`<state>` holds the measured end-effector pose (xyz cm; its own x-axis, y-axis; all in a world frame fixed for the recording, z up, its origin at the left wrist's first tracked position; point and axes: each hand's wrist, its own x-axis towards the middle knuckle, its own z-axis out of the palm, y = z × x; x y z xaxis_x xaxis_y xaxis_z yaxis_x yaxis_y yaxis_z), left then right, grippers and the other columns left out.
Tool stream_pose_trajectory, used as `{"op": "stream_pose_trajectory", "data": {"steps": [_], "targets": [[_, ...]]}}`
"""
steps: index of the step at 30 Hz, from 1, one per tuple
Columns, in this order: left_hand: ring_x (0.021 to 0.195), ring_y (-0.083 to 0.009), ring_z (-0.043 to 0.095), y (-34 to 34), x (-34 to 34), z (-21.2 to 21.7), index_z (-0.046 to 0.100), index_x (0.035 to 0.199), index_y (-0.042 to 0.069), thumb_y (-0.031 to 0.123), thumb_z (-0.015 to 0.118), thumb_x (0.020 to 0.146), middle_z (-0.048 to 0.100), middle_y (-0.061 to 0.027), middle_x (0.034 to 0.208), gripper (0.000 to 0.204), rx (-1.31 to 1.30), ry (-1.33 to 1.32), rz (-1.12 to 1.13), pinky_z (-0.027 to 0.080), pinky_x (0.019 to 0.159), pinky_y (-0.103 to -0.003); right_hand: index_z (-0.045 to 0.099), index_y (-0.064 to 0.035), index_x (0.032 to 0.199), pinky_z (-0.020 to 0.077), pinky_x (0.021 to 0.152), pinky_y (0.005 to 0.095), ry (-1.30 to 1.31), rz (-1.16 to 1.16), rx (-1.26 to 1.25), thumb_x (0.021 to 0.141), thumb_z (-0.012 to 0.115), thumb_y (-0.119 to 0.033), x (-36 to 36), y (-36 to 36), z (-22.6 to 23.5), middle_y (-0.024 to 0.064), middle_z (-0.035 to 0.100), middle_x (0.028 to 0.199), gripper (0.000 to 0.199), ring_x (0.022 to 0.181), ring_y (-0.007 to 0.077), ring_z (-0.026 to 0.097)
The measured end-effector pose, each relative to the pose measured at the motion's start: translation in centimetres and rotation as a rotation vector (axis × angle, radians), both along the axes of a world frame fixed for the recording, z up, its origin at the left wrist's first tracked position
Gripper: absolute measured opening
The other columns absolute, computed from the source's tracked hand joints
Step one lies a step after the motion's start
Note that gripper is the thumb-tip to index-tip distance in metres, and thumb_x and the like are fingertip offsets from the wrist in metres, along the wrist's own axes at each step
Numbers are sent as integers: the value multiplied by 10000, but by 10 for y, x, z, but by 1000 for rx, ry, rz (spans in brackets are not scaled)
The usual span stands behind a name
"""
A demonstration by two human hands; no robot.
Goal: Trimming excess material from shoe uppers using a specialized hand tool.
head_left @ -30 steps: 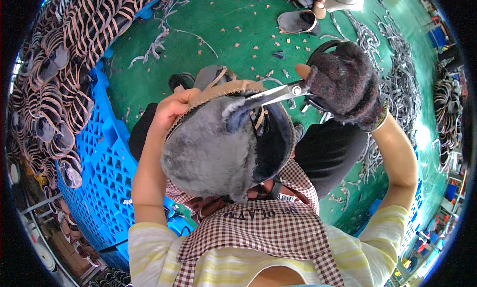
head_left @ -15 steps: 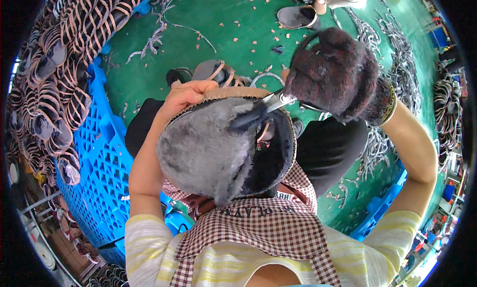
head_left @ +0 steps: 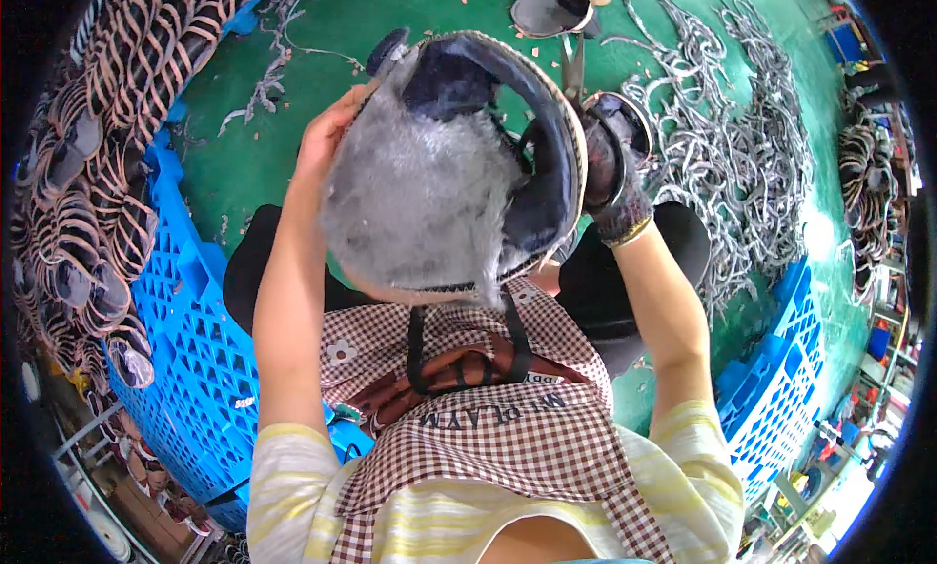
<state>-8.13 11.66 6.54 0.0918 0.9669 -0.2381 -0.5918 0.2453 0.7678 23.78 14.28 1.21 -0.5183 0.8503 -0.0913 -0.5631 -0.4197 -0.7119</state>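
Observation:
A slipper with fluffy grey lining and a shiny dark inner upper is held up close before me. Bare, my left hand grips its far left edge, fingers partly hidden behind it. Just right of the slipper, my right hand wears a dark knitted glove and is closed around scissors. Their blades point away, beside the slipper's right rim. The glove's fingers are partly hidden. A checked apron covers my lap.
Long rows of slippers are stacked at the left on a blue plastic pallet. Another blue pallet stands at the right. Grey fluffy trimmings litter the green floor. A grey slipper lies farther off.
The slipper has been lifted away from my lap and tilted. My gloved hand has come down toward me, and the scissors have moved from inside the slipper's opening to beside its rim.

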Motion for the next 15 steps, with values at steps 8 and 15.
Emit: {"op": "stream_pose_trajectory", "data": {"steps": [8, 15], "targets": [[1222, -229, 381, -3, 97, 1, 432, 1245, 15, 315, 467, 908, 433, -111, 1300, 453, 398, 721, -36, 251, 1032, -347, 553, -8, 1085, 433, 677, 239, -679, -513, 299, 833, 568, -157, 31, 20, 46, 44, 587, 896, 293, 770, 105, 523], [1113, -364, 467, -31, 101, -58, 435, 1223, -11, 205, 606, 753, 450, -189, 1259, 545, 326, 1595, -1094, 409, 901, -444, 498, -12, 1137, 434, 714, 233, -497, -580, 255, 832, 559, -187, 73, 31, 56, 22, 558, 929, 357, 798, 112, 518]]}}
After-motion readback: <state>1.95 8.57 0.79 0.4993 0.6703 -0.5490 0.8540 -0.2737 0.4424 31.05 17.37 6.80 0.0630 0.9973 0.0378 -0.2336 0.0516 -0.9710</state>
